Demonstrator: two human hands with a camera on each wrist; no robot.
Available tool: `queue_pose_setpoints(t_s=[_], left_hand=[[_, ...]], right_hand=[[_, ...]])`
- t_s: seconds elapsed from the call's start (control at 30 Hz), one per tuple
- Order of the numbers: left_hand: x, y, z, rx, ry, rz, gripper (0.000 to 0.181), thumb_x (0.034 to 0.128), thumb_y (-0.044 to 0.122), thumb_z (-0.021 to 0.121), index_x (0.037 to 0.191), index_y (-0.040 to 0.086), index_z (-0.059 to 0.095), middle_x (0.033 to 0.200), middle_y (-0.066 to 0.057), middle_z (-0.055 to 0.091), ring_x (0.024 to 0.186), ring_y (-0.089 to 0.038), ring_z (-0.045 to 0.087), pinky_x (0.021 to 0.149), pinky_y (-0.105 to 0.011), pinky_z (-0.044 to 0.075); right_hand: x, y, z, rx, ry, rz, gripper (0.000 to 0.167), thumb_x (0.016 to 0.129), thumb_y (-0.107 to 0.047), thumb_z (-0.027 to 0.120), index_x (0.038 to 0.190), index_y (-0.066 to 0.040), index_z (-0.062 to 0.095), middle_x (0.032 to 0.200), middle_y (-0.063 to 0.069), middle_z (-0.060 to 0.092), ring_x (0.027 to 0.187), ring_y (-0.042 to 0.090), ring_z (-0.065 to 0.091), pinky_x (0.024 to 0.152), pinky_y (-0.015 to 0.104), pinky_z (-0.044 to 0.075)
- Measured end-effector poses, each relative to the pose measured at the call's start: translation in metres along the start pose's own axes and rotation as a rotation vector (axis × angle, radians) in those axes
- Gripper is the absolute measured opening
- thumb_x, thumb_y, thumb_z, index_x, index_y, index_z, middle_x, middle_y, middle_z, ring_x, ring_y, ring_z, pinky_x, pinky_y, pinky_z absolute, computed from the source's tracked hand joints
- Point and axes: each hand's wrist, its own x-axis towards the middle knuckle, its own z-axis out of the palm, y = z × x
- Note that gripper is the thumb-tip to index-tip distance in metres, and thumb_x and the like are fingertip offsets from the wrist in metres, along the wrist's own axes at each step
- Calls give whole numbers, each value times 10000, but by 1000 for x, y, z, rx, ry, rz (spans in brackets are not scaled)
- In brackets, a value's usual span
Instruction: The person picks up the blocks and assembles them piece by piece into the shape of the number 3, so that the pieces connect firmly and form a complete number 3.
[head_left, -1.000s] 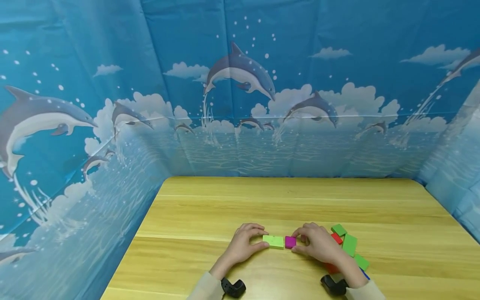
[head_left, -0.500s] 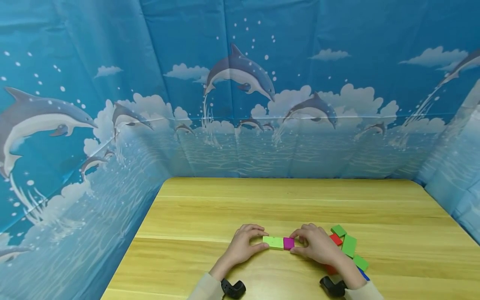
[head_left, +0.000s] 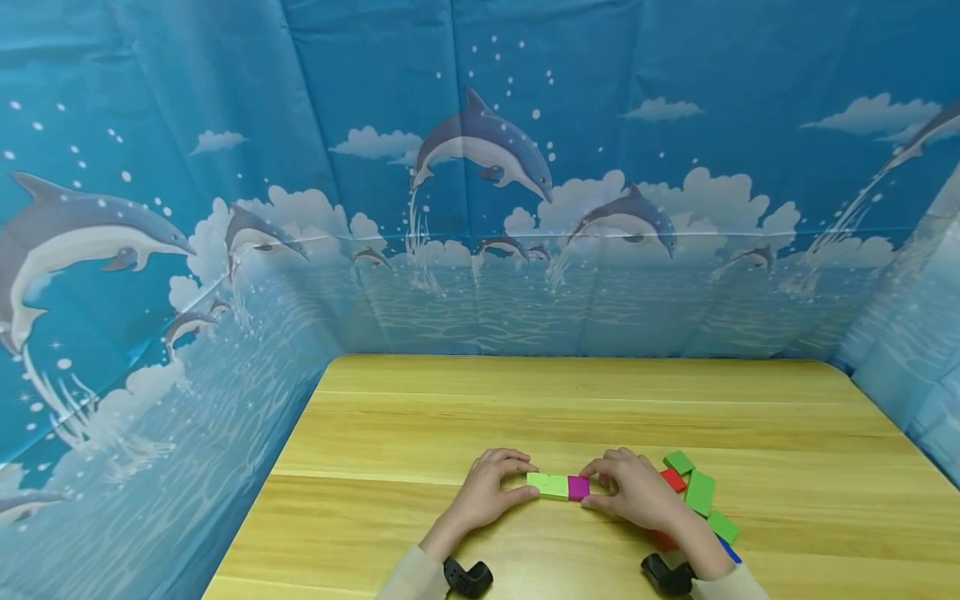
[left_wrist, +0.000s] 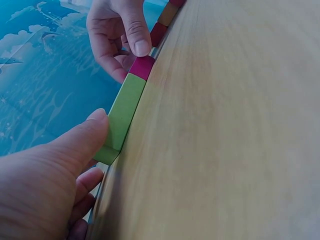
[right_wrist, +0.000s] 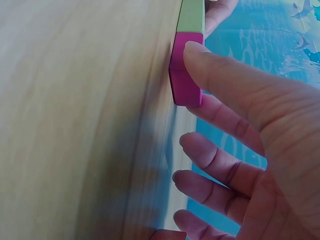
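Observation:
A light green oblong block [head_left: 547,486] lies on the wooden table, and a purple block [head_left: 578,488] sits end to end against its right side. My left hand [head_left: 487,492] pinches the green block's left end between thumb and index finger. From the other side, thumb and index finger of my right hand [head_left: 636,492] hold the purple block. In the left wrist view the green block [left_wrist: 122,115] and the purple block [left_wrist: 142,67] touch in one straight row. The right wrist view shows my thumb on the purple block [right_wrist: 186,90], the other fingers spread apart below.
Right of my right hand lie loose blocks: several green ones [head_left: 700,492], a red one [head_left: 673,480], another red one [head_left: 663,540] partly behind the wrist, and a blue one [head_left: 728,549]. A dolphin-printed curtain [head_left: 480,308] stands behind the table [head_left: 450,408].
A second ago a small gap separated the two blocks. My right hand has slid the purple block left against the green one, closing it. The left hand has stayed in place.

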Motion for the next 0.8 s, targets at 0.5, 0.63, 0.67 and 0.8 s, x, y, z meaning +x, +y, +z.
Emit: queue_pose_setpoints(t_s=[0.5,0.63,0.67,0.8], left_hand=[[3,1,1,-7,-21,-25,380,872,489,622,1143,230,683,1231,82,562,1169,-129,457,973,-414,337],[2,1,1,0,-15,-27,385,868,501,620,1138,235,685,1230,80,565,1173,-131,457,980,-419,331],[2,1,0,-1,-14,-29,383,868,500,621,1137,236,685,1231,80,565,1174,-132,456,981,-422,329],[1,0,0,-7,-15,-36,386,866,502,620,1136,235,686,1232,84,564,1177,-132,453,987,-428,322]], right_hand=[[-3,17,-22,72,40,98,375,855,-411,688,1113,-139,684,780,-135,510,739,101,471,629,310,394],[-10,28,-39,40,82,205,350,863,-408,681,1055,-117,702,788,-87,541,727,119,495,596,318,425],[-12,31,-42,30,82,229,346,859,-409,685,1035,-111,704,782,-73,544,714,125,492,587,321,422],[-20,38,-50,-18,28,323,371,811,-478,708,944,-131,709,760,-51,536,678,133,476,554,326,415]])
